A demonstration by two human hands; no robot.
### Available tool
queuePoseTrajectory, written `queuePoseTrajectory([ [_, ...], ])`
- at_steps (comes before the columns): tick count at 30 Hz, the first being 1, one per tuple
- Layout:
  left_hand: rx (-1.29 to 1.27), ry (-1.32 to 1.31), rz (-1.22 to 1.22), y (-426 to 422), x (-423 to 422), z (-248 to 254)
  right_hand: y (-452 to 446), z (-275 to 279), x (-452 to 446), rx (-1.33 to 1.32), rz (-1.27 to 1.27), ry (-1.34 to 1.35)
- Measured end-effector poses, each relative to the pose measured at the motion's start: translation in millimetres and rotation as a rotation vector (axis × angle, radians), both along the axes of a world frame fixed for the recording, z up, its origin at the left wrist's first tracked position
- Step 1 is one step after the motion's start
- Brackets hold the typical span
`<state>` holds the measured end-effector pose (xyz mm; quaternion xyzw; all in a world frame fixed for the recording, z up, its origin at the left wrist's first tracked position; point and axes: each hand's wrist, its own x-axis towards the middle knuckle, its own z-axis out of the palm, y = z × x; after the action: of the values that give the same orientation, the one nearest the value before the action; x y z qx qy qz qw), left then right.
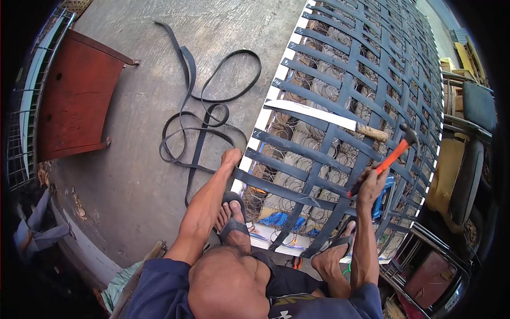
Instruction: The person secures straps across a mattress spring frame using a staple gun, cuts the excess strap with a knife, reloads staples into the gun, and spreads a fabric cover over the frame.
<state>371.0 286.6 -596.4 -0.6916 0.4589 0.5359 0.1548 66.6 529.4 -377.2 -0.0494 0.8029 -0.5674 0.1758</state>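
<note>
My right hand (370,187) is wrapped round a claw hammer (393,155), whose orange-and-black handle slants up to a dark head above the woven straps. At the near left edge of the white frame (291,50), my left hand (232,157) is closed on a black webbing strap (287,190) that runs across the frame. More of the loose strap (232,99) lies in loops on the floor beside that hand. A long knife (313,112) with a wooden handle rests across the woven straps. Coil springs (324,170) show through the gaps.
A blue tool (383,199), partly hidden, lies on the straps beside my right wrist. To the left stands a red wooden piece (77,95) next to a wire rack (26,106). Old chair parts (451,175) are stacked along the right side. My sandalled feet (234,220) flank the frame's near end.
</note>
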Motion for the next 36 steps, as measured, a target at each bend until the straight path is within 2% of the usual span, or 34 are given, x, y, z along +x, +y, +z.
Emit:
queuePoseTrajectory([
  [1,0.000,0.015,0.005,-1,1,-4,-8,23,44,0.014,0.164,-0.132],
  [2,-0.008,0.020,0.002,-2,0,-6,18,-4,66,0.169,0.418,-0.020],
  [3,-0.010,0.019,0.019,-1,-1,-8,15,9,94,0.257,0.696,0.114],
  [4,-0.013,0.016,0.042,1,0,-9,21,4,112,0.326,0.887,0.022],
  [6,-0.027,0.027,0.032,-4,-2,-12,16,-5,148,0.290,1.036,0.097],
  [10,0.118,0.055,0.129,-1,3,-1,9,-5,187,0.214,1.112,0.196],
  [12,0.024,0.053,0.076,0,1,2,0,-22,190,0.523,1.169,0.217],
  [14,-0.113,0.019,-0.040,1,3,-20,-6,-22,190,0.544,1.207,0.220],
  [16,-0.050,0.039,-0.212,-5,2,-6,-8,-9,197,0.242,1.088,0.257],
  [17,-0.025,0.027,-0.207,8,8,1,-1,-13,200,0.135,1.074,0.296],
  [18,0.036,0.038,-0.041,13,10,5,8,-17,206,0.138,1.088,0.287],
  [19,0.063,0.068,0.127,-1,3,7,7,-28,205,0.365,1.160,0.259],
  [20,-0.016,0.082,0.104,2,12,-48,3,-35,202,0.602,1.215,0.227],
  [22,0.003,0.098,0.070,0,8,-32,-3,-29,204,0.520,1.195,0.257],
  [24,0.057,0.119,0.134,-9,1,0,-6,-14,212,0.252,1.049,0.201],
  [26,0.109,0.137,0.203,-1,10,8,11,-35,217,0.240,1.062,0.274],
  [28,0.004,0.110,0.056,-1,7,-10,-3,-30,217,0.565,1.142,0.243],
  [30,-0.018,0.090,0.113,-8,-2,-16,-16,-11,222,0.443,1.116,0.272],
  [32,-0.016,0.170,0.006,-1,10,-3,-5,-17,224,0.221,1.052,0.330],
  [33,0.041,0.102,0.121,2,8,-8,6,-27,222,0.294,1.075,0.352],
  [34,0.031,0.108,0.124,1,10,-13,6,-28,222,0.287,1.077,0.362],
  [36,0.043,0.141,0.198,3,10,-27,4,-28,216,0.585,1.148,0.271],
])
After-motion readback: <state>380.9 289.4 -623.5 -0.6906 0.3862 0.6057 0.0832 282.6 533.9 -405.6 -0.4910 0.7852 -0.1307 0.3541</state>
